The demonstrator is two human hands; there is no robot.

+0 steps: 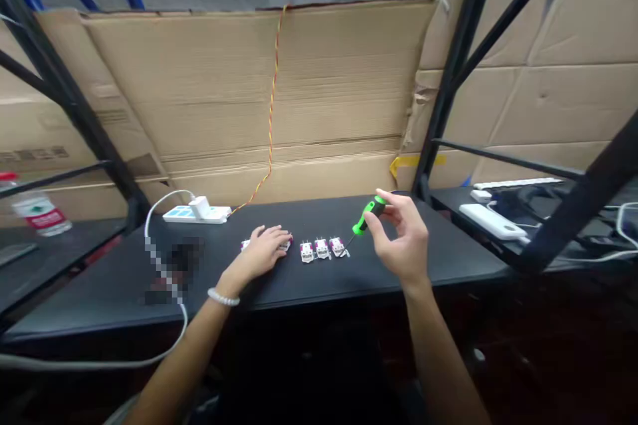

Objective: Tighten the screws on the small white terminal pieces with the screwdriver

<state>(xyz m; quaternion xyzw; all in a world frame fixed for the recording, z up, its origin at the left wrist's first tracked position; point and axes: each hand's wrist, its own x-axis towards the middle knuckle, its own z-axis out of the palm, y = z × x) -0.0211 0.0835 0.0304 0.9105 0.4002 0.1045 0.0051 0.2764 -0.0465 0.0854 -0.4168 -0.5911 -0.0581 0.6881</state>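
Note:
My right hand (403, 239) grips a green and black screwdriver (367, 216) by its handle, between thumb and fingers. The thin shaft slants down to the left, and its tip meets or nearly meets the rightmost of three small white and purple parts (337, 246) standing in a row. Palm down, my left hand (260, 251) lies over more white and purple pieces (286, 244), its fingers stretched out. Those pieces are mostly hidden under it.
A white power strip (219, 214) with a plugged-in adapter and white cable (149, 219) lies on the black table (319, 285), left. Cardboard (343, 93) stands behind, with a twisted red-yellow wire (272, 106). Dark metal posts (448, 80) rise on both sides.

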